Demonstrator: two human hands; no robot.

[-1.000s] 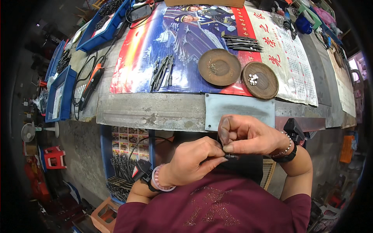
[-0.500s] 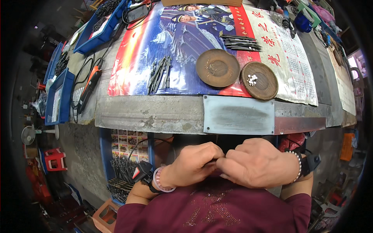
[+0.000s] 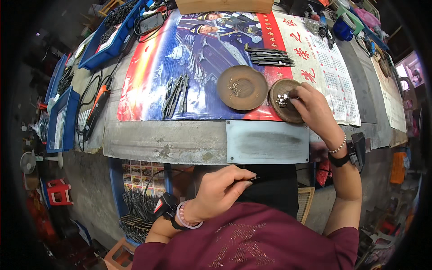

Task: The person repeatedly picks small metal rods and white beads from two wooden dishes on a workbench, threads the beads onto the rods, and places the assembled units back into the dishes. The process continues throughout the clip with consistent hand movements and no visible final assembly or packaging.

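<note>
My left hand (image 3: 221, 188) is closed in a pinch below the table's front edge. A small thin metal piece (image 3: 255, 178) sticks out between its thumb and forefinger. My right hand (image 3: 313, 108) reaches over the right-hand round brown dish (image 3: 288, 118), fingertips drawn together at the small shiny pieces (image 3: 282, 100) in it. Whatever those fingertips grip is hidden. Beside it, a larger round brown dish (image 3: 252, 101) holds several thin, pin-like bits (image 3: 233, 87).
Dark slim metal parts lie in a left bundle (image 3: 176, 96) and a far stack (image 3: 270, 57) on a poster (image 3: 148, 101). A pale plate (image 3: 267, 141) lies along the front edge. Blue bins (image 3: 62, 119) and an orange-black tool (image 3: 96, 108) stand left.
My hands were together below the table edge. The right has moved up and forward to the smaller dish. The left stays low, the metal piece now visible in its pinch.
</note>
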